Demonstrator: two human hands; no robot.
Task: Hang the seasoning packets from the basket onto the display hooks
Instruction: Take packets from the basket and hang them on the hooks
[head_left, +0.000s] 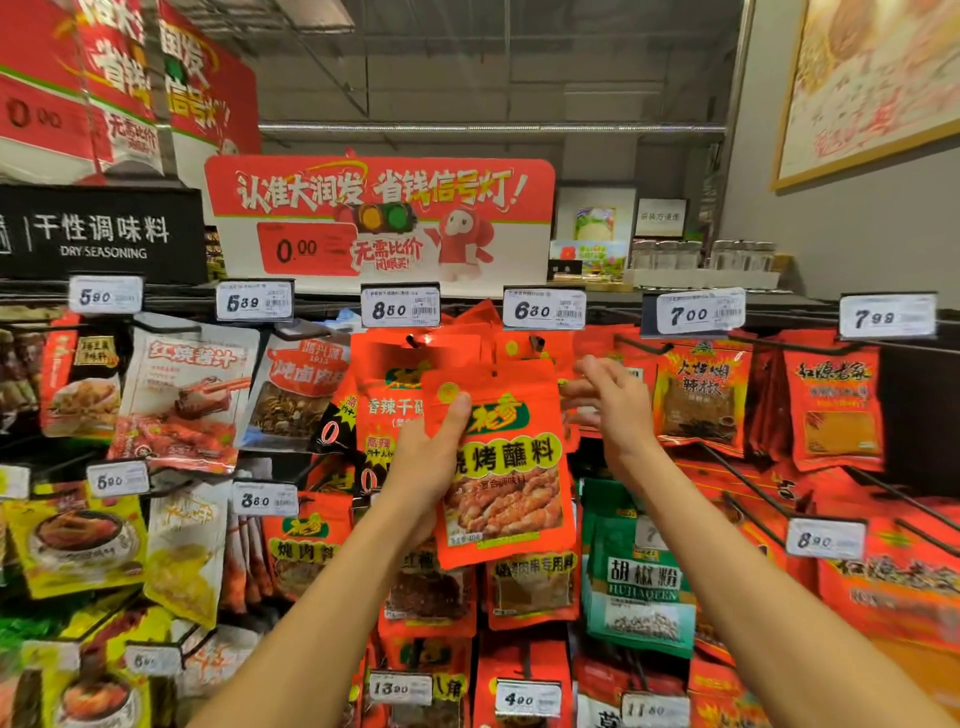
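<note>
While we scan the wall from its left end, we pass the black dry-seasoning sign (101, 234) and the pale and yellow sauce pouches (189, 384) hanging under their price tags, none of which we are handling. Near the middle, our left hand (426, 457) grips a red seasoning packet (501, 467) by its left edge, thumb pressed across the front and fingers curled behind, holding it upright in front of the display. Its top edge sits just below the hook (415, 340) under the 8.50 tag (400, 307), where matching red packets (387, 395) already hang. To the right of it, our right hand (610, 400) holds nothing; its fingers are spread loosely near the hanging stock under the 6.30 tag (544, 310), though blur keeps us from telling whether they touch it. The basket is out of view.

We judge that we are mid-hang: the packet is lifted but not yet threaded. Next we would need to line its punched hole up with a hook tip and slide it back, the free hand steadying the row. Which hook is meant we cannot tell.
</note>
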